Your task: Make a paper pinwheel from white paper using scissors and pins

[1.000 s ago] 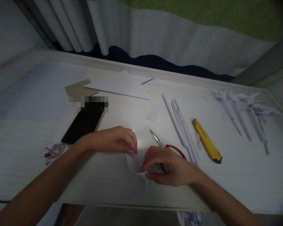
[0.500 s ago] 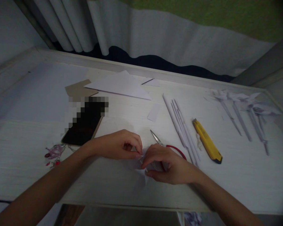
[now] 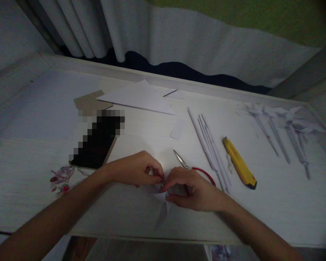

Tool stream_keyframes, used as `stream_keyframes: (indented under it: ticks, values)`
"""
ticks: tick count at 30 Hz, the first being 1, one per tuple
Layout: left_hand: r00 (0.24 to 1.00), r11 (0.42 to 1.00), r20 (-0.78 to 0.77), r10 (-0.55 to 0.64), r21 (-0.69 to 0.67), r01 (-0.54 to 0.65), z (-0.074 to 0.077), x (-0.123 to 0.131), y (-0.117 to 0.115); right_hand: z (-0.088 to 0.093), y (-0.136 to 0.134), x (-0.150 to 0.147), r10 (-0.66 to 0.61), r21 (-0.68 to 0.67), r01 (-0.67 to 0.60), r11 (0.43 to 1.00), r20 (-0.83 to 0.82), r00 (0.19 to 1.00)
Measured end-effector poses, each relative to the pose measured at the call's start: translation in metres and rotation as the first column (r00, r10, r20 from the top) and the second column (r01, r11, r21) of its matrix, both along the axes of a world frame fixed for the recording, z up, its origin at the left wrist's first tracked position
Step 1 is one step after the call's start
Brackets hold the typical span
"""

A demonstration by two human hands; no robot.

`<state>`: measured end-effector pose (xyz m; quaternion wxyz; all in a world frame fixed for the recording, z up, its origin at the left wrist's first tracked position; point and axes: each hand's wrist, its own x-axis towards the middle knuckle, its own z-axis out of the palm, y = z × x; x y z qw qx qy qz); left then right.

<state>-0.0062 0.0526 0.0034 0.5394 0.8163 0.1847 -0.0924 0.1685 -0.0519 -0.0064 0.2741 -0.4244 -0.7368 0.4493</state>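
Between my hands, near the front of the white table, is a folded white paper piece (image 3: 162,212) with pointed flaps; its upper part is hidden by my fingers. My left hand (image 3: 141,170) is closed, thumb and fingertips pinching the paper's upper left edge. From the other side my right hand (image 3: 192,188) grips it, with thumb and index finger a little apart around a fold. Just beyond and partly under my right hand lie scissors (image 3: 181,159) with red handles, blades pointing away to the left.
Right of the scissors lie rolled paper sticks (image 3: 206,145) and a yellow box cutter (image 3: 239,163). Paper flowers on stems (image 3: 277,123) rest at the far right. At left are a phone (image 3: 97,145) with a beaded charm (image 3: 62,177), cardboard (image 3: 89,101) and a paper sheet (image 3: 138,98).
My left fingertips have closed in slightly towards my right hand. The paper has turned a little, and its lower flap now shows more clearly below my fingers.
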Motion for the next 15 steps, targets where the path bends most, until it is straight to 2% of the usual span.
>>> stream_keyframes:
  ticks: [6,15]
  values:
    - [0.998,0.997,-0.066,-0.003,-0.076,-0.002,0.0004,0.0005,0.0008,-0.0016,-0.0005,-0.0014,-0.025,-0.03,0.025,0.999,0.004,1.0]
    - [0.997,0.993,-0.072,0.003,-0.119,-0.011,-0.0037,0.0013,-0.0004,-0.0028,-0.0007,-0.0013,-0.036,-0.063,0.039,0.997,0.046,0.998]
